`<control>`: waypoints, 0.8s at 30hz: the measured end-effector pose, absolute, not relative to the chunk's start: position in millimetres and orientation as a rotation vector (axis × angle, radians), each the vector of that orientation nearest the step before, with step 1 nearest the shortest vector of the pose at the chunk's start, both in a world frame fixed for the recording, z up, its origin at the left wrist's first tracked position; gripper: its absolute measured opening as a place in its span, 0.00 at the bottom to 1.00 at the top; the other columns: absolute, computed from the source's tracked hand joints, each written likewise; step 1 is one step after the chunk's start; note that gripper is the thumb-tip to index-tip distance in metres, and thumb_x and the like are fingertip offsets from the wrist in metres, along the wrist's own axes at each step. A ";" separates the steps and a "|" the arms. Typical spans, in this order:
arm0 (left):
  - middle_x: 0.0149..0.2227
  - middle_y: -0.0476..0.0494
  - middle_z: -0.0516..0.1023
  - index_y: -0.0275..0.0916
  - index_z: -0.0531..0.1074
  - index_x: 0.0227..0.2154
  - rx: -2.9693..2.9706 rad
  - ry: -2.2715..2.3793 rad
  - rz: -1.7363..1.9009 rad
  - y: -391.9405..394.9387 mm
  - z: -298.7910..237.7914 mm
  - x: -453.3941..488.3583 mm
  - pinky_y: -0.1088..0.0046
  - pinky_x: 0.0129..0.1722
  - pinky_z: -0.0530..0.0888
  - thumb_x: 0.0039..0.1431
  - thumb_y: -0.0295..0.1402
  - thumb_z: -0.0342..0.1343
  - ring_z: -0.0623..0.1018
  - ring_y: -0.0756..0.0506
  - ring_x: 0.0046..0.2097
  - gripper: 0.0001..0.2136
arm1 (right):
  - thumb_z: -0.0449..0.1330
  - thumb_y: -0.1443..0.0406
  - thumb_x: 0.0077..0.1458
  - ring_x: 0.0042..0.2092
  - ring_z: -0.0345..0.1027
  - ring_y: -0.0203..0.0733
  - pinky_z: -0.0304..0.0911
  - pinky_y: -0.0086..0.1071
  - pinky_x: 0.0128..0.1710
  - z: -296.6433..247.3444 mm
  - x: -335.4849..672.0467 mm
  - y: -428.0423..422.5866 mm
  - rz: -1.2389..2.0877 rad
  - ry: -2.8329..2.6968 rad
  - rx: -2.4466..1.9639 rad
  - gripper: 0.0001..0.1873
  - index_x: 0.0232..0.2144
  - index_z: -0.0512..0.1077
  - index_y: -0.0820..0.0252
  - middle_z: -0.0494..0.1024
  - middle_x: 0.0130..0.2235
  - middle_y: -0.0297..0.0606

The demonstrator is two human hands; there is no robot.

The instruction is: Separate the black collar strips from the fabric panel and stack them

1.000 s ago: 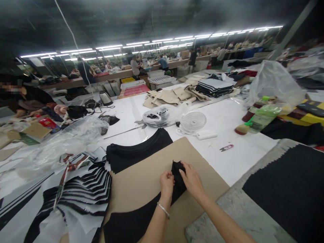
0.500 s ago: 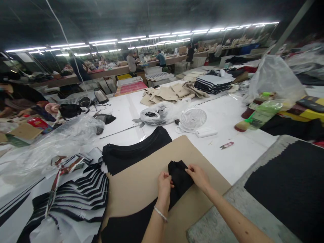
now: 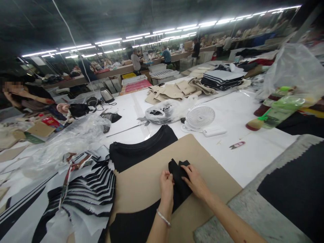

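1. Work looks midway: the black fabric piece (image 3: 179,188) has its far end bunched up, its near part flat.
2. Left hand (image 3: 167,182) pinches one edge; right hand (image 3: 194,180) touches the opposite side, grip unclear.
3. Plain, curve-edged, the fabric lies on brown cardboard (image 3: 136,189).
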State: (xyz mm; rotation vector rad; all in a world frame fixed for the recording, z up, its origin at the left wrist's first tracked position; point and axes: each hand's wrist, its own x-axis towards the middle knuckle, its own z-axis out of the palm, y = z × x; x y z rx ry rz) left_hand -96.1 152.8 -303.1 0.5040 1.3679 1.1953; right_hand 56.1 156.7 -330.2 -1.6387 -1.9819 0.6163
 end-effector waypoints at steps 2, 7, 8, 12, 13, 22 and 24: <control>0.22 0.55 0.67 0.39 0.63 0.26 0.510 1.363 1.218 149.2 -304.1 -102.6 0.79 0.24 0.62 0.41 0.31 0.62 0.67 0.54 0.23 0.12 | 0.56 0.69 0.53 0.50 0.63 0.49 0.61 0.41 0.53 -330.9 54.5 155.8 0.612 -1.976 -1.653 0.26 0.56 0.66 0.58 0.67 0.47 0.45; 0.23 0.54 0.67 0.40 0.62 0.26 0.470 1.338 1.214 142.1 -308.9 -117.6 0.77 0.26 0.65 0.40 0.36 0.64 0.69 0.53 0.25 0.15 | 0.55 0.68 0.53 0.51 0.63 0.51 0.60 0.44 0.53 -325.0 48.0 152.0 0.625 -1.920 -1.710 0.27 0.57 0.64 0.56 0.68 0.48 0.45; 0.24 0.53 0.67 0.40 0.62 0.26 0.463 1.326 1.212 141.9 -309.1 -119.4 0.76 0.27 0.66 0.40 0.37 0.64 0.69 0.52 0.26 0.15 | 0.54 0.66 0.55 0.51 0.63 0.50 0.60 0.43 0.53 -323.0 46.5 151.3 0.639 -1.901 -1.715 0.26 0.57 0.64 0.56 0.68 0.49 0.45; 0.26 0.51 0.70 0.39 0.64 0.25 0.488 1.236 1.190 143.4 -305.9 -118.6 0.75 0.31 0.69 0.40 0.37 0.65 0.71 0.52 0.29 0.15 | 0.50 0.60 0.61 0.51 0.64 0.45 0.62 0.37 0.51 -313.0 38.0 151.0 0.726 -1.846 -1.720 0.20 0.55 0.63 0.54 0.69 0.50 0.41; 0.27 0.50 0.70 0.38 0.65 0.25 0.500 1.214 1.180 143.9 -304.6 -116.7 0.75 0.31 0.69 0.39 0.37 0.65 0.71 0.51 0.30 0.15 | 0.51 0.60 0.61 0.51 0.65 0.45 0.63 0.36 0.48 -310.5 35.3 152.2 0.746 -1.829 -1.736 0.20 0.55 0.64 0.54 0.69 0.49 0.41; 0.26 0.48 0.74 0.37 0.68 0.23 0.509 1.135 1.114 145.3 -303.7 -108.2 0.75 0.33 0.68 0.38 0.38 0.69 0.73 0.50 0.30 0.16 | 0.55 0.65 0.56 0.30 0.68 0.41 0.55 0.30 0.28 -301.4 22.7 171.6 0.965 -1.686 -1.859 0.04 0.35 0.69 0.57 0.73 0.26 0.32; 0.28 0.47 0.75 0.37 0.69 0.25 0.498 1.119 1.112 145.1 -304.0 -109.0 0.74 0.34 0.69 0.39 0.39 0.69 0.74 0.49 0.32 0.16 | 0.54 0.62 0.59 0.31 0.69 0.39 0.57 0.30 0.30 -300.8 22.8 169.2 0.999 -1.692 -1.808 0.05 0.34 0.68 0.56 0.73 0.27 0.31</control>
